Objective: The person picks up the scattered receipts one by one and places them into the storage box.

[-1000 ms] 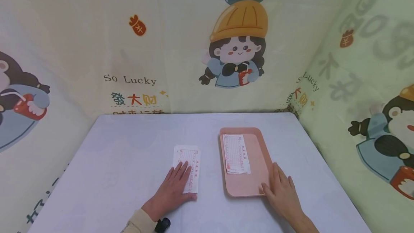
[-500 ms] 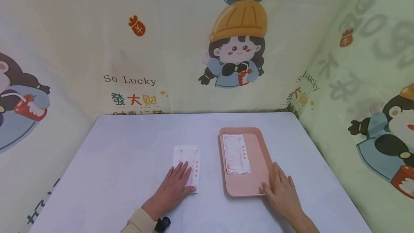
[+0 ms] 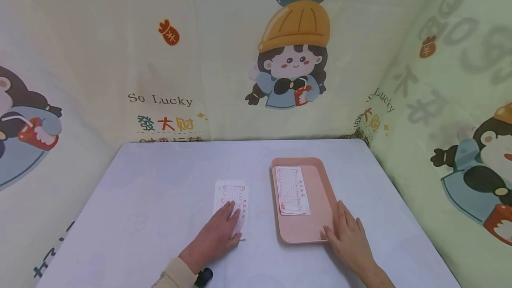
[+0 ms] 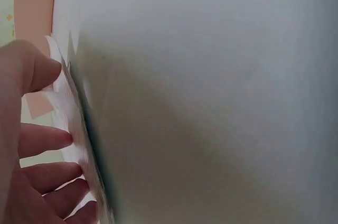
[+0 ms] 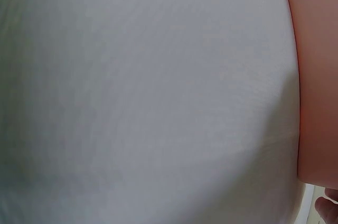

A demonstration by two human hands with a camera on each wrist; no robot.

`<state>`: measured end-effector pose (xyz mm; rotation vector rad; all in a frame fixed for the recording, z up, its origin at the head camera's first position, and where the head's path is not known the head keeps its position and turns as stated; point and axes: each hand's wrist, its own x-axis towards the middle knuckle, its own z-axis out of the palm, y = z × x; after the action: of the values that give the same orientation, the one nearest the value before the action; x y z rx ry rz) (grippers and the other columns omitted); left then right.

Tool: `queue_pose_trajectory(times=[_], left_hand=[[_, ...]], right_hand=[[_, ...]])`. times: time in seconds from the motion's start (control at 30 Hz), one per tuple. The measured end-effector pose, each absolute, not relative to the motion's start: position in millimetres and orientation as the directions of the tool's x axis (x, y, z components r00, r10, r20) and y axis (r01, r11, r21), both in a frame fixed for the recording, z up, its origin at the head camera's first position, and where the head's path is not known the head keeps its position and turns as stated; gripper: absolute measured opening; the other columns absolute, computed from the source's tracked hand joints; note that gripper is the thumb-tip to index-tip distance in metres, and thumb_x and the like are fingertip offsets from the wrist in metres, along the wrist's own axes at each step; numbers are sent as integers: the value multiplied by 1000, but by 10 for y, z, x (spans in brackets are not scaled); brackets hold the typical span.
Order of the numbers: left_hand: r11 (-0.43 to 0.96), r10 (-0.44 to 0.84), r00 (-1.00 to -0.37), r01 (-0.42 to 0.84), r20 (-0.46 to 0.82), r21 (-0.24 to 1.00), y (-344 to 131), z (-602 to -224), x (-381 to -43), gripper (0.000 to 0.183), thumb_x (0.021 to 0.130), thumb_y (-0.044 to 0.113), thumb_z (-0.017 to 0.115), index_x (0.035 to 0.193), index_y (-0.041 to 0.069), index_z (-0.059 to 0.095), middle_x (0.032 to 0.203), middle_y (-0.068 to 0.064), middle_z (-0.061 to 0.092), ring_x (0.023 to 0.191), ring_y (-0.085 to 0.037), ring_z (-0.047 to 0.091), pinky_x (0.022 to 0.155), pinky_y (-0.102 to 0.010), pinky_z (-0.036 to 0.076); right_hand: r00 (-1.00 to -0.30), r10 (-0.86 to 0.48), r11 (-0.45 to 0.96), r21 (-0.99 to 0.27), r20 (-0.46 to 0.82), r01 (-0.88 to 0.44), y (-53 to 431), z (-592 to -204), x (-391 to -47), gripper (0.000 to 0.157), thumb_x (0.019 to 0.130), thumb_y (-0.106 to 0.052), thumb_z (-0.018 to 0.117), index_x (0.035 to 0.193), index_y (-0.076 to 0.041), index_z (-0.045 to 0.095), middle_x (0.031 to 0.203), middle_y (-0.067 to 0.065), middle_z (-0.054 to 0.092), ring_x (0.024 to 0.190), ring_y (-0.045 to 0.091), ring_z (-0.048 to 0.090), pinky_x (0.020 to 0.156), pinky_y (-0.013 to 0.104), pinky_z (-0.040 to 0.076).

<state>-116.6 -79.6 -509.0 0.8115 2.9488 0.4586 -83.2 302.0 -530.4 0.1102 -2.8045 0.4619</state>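
A pad of white slips with red print (image 3: 228, 190) lies on the table, left of the pink tray (image 3: 296, 230). My left hand (image 3: 214, 237) rests over its lower part, fingertips on the printed face and thumb by the near edge. In the left wrist view, the pad's paper edges (image 4: 79, 113) curl up slightly near the thumb (image 4: 45, 71). Inside the tray, along its left side, lies a stack of similar slips (image 3: 293, 190). My right hand (image 3: 353, 239) touches the tray's near right side, thumb over the rim and fingers fairly straight along the outside.
A white table (image 3: 160, 190) carries the pad and tray. Behind it and at both sides hangs a cream cloth (image 3: 224, 57) printed with cartoon figures and lettering. A dark wrist device (image 3: 204, 278) sits by the left sleeve (image 3: 176, 274).
My left hand has shifted slightly right on the pad, and its fingers have drawn closer together. The thumb came up from beside the pad to its lower edge. My right hand and the tray stay still.
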Motion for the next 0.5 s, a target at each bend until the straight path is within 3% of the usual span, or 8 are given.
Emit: queue_pose_trajectory(times=[0.4, 0.5], left_hand=[[835, 523, -852, 516, 19, 189, -791, -5146, -1151, 58, 102, 29, 51, 151, 1, 36, 160, -14, 33, 149, -32, 30, 120, -50, 31], [824, 538, -842, 537, 48, 181, -800, -5148, -1143, 54, 104, 22, 48, 151, 0, 35, 159, -16, 35, 148, -32, 32, 119, -50, 32]], right_hand=[[-948, -25, 945, -302, 318, -126, 3027, -5336, -837, 81, 91, -33, 64, 151, 8, 27, 145, 32, 44, 131, 46, 45, 103, 71, 32], [-950, -21, 944, -307, 313, -122, 3025, -5336, -835, 81, 91, -33, 64, 151, 8, 27, 145, 32, 44, 131, 46, 44, 103, 71, 31]])
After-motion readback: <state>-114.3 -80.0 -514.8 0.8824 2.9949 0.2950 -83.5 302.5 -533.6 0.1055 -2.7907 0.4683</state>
